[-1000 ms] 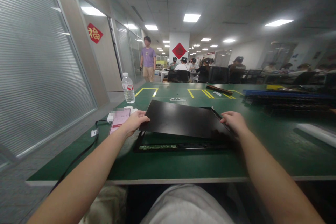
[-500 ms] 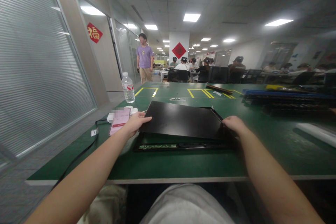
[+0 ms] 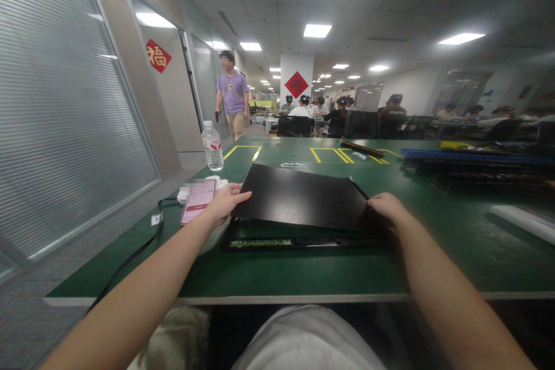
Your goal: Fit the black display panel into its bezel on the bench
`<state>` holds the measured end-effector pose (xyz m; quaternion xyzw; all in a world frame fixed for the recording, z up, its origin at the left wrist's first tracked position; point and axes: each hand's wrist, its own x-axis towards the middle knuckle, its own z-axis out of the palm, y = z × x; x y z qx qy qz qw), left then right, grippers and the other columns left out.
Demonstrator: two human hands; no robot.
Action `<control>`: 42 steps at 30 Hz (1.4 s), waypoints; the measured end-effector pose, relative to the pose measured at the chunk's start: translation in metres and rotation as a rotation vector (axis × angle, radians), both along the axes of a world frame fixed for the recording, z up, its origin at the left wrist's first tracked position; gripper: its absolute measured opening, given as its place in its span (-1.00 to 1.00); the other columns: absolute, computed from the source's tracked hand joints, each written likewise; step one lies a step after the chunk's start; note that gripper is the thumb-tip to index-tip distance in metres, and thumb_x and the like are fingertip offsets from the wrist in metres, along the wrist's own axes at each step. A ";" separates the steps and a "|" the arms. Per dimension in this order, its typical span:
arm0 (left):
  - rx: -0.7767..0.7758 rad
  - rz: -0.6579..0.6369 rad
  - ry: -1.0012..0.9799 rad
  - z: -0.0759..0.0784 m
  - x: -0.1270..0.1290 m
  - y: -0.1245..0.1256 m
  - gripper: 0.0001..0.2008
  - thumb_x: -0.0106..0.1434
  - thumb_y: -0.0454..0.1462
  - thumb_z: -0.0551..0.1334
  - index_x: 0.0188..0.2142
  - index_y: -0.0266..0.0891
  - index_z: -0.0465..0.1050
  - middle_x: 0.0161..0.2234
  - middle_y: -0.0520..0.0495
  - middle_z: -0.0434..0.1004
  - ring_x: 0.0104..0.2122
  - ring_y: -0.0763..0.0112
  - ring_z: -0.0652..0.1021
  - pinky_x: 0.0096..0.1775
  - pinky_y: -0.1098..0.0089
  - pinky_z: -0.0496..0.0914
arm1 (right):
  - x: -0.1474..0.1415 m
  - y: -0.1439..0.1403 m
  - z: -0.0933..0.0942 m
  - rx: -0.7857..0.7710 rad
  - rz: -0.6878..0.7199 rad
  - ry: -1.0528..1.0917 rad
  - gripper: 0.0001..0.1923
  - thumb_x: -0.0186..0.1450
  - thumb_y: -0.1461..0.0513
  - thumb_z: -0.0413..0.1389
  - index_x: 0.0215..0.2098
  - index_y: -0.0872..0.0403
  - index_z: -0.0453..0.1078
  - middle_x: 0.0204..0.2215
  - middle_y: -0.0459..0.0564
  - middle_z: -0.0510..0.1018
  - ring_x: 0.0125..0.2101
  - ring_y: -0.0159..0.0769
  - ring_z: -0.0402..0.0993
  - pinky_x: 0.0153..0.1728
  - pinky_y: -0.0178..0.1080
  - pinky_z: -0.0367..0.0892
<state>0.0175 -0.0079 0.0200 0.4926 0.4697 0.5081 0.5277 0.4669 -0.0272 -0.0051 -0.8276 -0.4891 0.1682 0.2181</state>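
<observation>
A thin, flat black panel (image 3: pixel 303 193) lies tilted over a black frame (image 3: pixel 338 241) on the green table. Along the frame's near side shows a strip of green circuit board (image 3: pixel 260 241). My left hand (image 3: pixel 228 202) pinches the panel's left edge, thumb on top and fingers underneath. At the panel's right edge, my right hand (image 3: pixel 385 207) is closed, its thumb and finger on the rim. Whether it also grips the frame below is hard to see. Most of the frame's inside is hidden under the panel.
Left of the panel are a phone (image 3: pixel 198 202), a dark cable (image 3: pixel 134 254) and a water bottle (image 3: pixel 212 147). Dark and blue strips (image 3: pixel 468 162) are piled at right, near a white bar (image 3: pixel 524 222). A person (image 3: pixel 233 95) walks beyond the table; others sit farther back.
The panel's far edge has risen slightly and now covers more of the frame's far right rim. Both hands keep their grip. The person in the background has stepped left.
</observation>
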 end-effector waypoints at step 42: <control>0.008 -0.024 0.201 -0.004 -0.012 0.010 -0.64 0.05 -0.33 0.39 -0.11 -0.29 0.57 -0.20 -0.13 0.70 -0.14 0.19 0.65 -0.11 0.30 0.52 | 0.017 0.013 -0.024 0.096 -0.057 0.127 -0.58 0.10 0.47 0.09 -0.15 0.12 0.63 -0.39 0.06 0.66 -0.43 -0.25 0.57 -0.28 -0.30 0.40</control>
